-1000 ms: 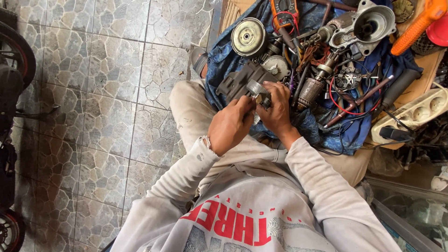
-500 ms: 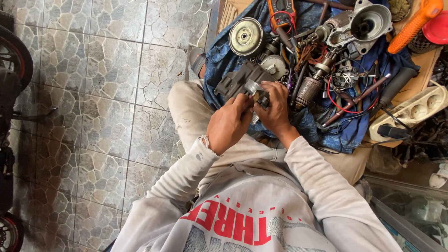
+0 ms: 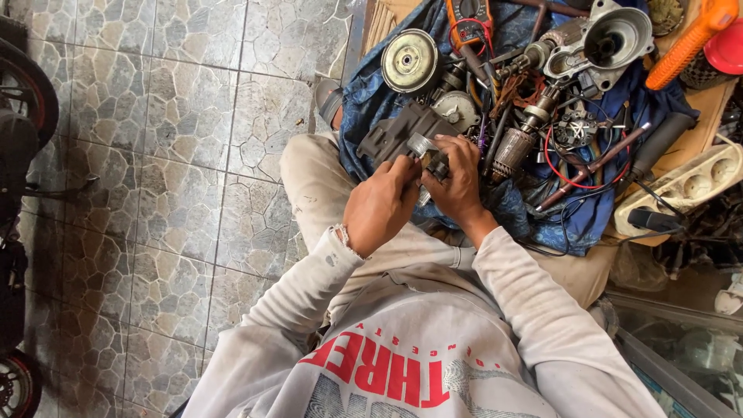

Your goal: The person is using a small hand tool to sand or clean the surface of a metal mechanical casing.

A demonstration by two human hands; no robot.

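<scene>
My left hand (image 3: 381, 205) and my right hand (image 3: 457, 184) meet over my lap, fingers closed around a small silvery metal part (image 3: 420, 145). The part sits against a dark grey power-tool housing (image 3: 393, 131) that rests on a blue cloth (image 3: 368, 104). My right thumb and fingertips cover the part's right side, so its shape is unclear. A copper-wound motor armature (image 3: 511, 151) lies just right of my right hand.
The cloth holds a round metal disc (image 3: 410, 60), a multimeter (image 3: 469, 14), a silver gear housing (image 3: 611, 39), red wires (image 3: 559, 159) and several loose parts. An orange handle (image 3: 689, 39) and white power strip (image 3: 685, 186) lie right. A motorcycle wheel (image 3: 27, 89) stands on the tiled floor (image 3: 155, 155) at left.
Both hands stay on the small part, with only slight finger shifts. The view has drifted a little.
</scene>
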